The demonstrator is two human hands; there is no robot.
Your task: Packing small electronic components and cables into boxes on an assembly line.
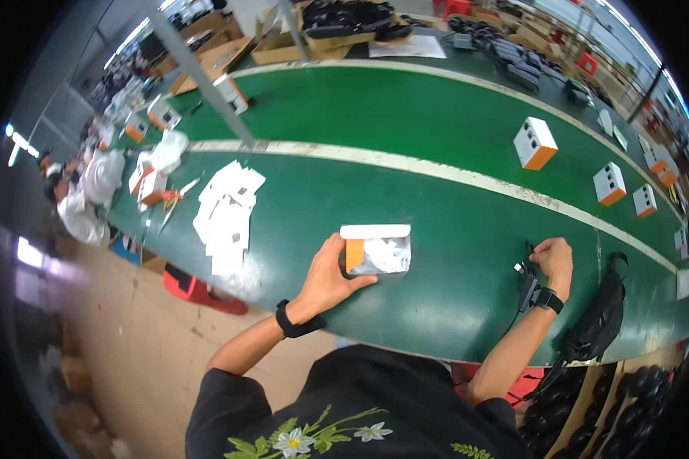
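Box (354,255), white and orange, sits open on the near part of the green table (451,306), crumpled pale wrapping (387,255) inside. The left hand (327,277) holds its left side, fingers around it, thumb along the near edge. Well to the right, the right hand (554,262) has fingers drawn narrow by a black corded block (526,292) (whether they grip anything, I cannot tell). White sheets (228,214) lie left; a black bag (598,317) lies right; cartons (535,144) stand far right.

Bright ceiling tubes (23,143) glare near the dark, distorted rim.
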